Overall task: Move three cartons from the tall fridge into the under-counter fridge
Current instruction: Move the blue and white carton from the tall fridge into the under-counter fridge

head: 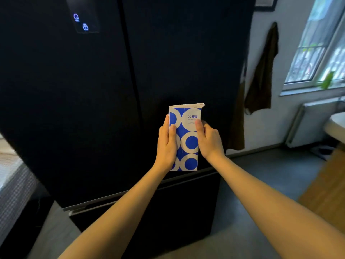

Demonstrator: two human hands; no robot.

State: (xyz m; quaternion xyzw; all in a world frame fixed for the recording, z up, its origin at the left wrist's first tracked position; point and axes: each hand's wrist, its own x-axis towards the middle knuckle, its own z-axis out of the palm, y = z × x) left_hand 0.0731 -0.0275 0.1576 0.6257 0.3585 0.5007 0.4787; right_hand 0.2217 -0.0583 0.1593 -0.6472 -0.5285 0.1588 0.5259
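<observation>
small print on carton [186, 139] illegible, fridge [93, 109] top cropped, window [317, 43] view blurred

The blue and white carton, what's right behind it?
Behind the carton, held upright by the left hand and right hand, stand the tall fridge's closed dark doors. The fridge's inside is hidden.

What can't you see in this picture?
- Inside the tall fridge: head view, its dark doors are shut.
- The carton's small print: too tiny and blurred; left hand and right hand cover its sides.
- The under-counter fridge: nowhere in view.
- The other cartons: not in view.
</observation>
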